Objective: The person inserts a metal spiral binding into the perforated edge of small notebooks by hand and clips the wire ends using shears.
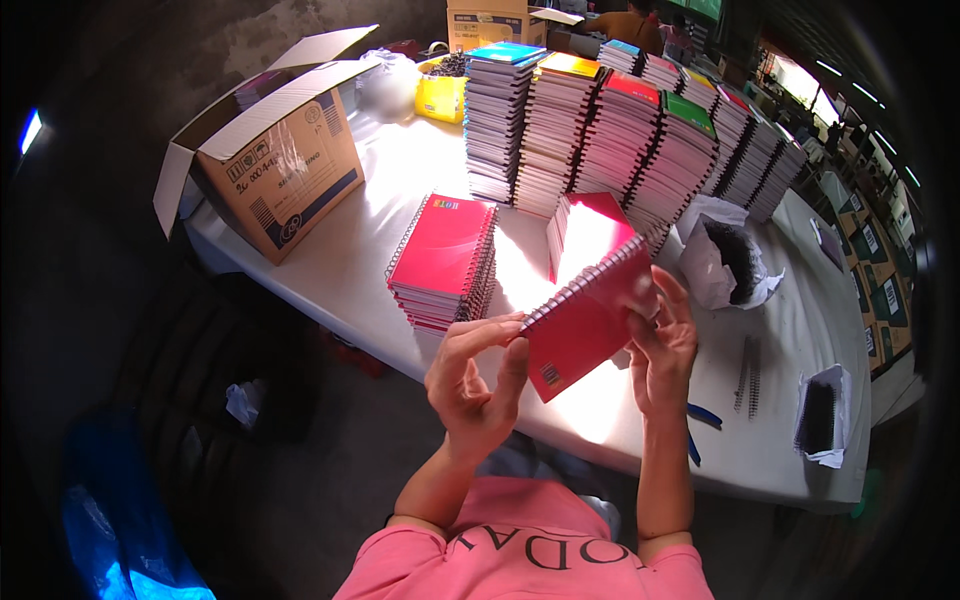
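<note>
The red notebook (pixel 583 328) is at the centre of the frame, raised above the table (pixel 785 335) and tilted, coil edge toward the upper left. The right hand (pixel 662 345) grips its right end. The left hand (pixel 475 375) pinches the corner at the lower end of the coil between thumb and forefinger.

The notebook partly covers a red notebook pile (pixel 562 235) behind it. A notebook stack (pixel 445 245) stands to the left, near the left hand. Tall notebook stacks (pixel 590 130) block the rear of the table at upper centre. An open cardboard box (pixel 285 175) occupies the upper left. At right are a paper-wrapped bundle (pixel 712 265), loose coils (pixel 748 380) and a second paper-wrapped bundle (pixel 822 418). Blue-handled pliers (pixel 706 416) lie just beside the right forearm.
</note>
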`<action>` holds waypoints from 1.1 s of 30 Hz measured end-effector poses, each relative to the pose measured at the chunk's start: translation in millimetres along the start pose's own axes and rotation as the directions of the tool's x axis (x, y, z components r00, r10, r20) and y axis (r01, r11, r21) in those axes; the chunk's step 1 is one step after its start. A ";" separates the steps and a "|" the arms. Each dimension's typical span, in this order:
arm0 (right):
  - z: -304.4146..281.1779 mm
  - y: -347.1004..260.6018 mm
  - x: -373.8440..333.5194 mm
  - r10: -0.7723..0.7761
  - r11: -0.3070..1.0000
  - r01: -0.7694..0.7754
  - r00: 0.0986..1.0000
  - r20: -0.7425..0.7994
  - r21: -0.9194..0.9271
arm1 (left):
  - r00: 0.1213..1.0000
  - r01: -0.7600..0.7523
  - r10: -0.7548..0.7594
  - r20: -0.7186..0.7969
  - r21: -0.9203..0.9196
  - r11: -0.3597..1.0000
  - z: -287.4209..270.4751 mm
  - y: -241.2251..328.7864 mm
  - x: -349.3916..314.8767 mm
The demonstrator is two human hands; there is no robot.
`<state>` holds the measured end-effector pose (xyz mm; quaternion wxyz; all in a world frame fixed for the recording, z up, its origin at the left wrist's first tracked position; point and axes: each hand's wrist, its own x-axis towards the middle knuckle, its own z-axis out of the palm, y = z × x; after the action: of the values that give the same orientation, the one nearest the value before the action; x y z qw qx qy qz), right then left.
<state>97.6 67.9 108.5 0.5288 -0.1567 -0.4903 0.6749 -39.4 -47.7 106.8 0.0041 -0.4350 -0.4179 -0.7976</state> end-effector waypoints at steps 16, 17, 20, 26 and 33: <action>70.8 85.4 142.0 -0.157 0.283 0.491 0.871 0.465 -0.824 | 0.985 0.173 -0.147 -0.093 0.446 0.878 -88.6 -68.5 45.0; 56.2 79.5 144.0 -0.217 0.255 0.529 0.847 0.486 -0.809 | 0.985 0.171 -0.147 -0.091 0.420 0.891 -91.7 -71.0 44.5; -5.7 43.7 142.4 -0.143 0.061 0.108 0.985 0.098 -0.992 | 0.980 0.197 -0.197 -0.037 0.345 0.918 -98.2 -75.4 43.3; -88.8 42.3 144.9 0.027 0.193 -0.108 0.994 -0.104 -0.975 | 0.966 -0.036 0.168 -0.198 0.541 0.840 -75.6 -35.9 40.2; -69.4 55.9 140.9 -0.378 0.015 0.053 0.925 0.043 -0.999 | 0.938 -0.286 0.236 0.252 0.182 0.941 3.6 -10.2 12.9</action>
<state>61.8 226.8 72.9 0.4256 -0.4772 -0.7679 0.0386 -48.7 -34.1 110.0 0.1101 -0.5719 -0.4380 -0.6848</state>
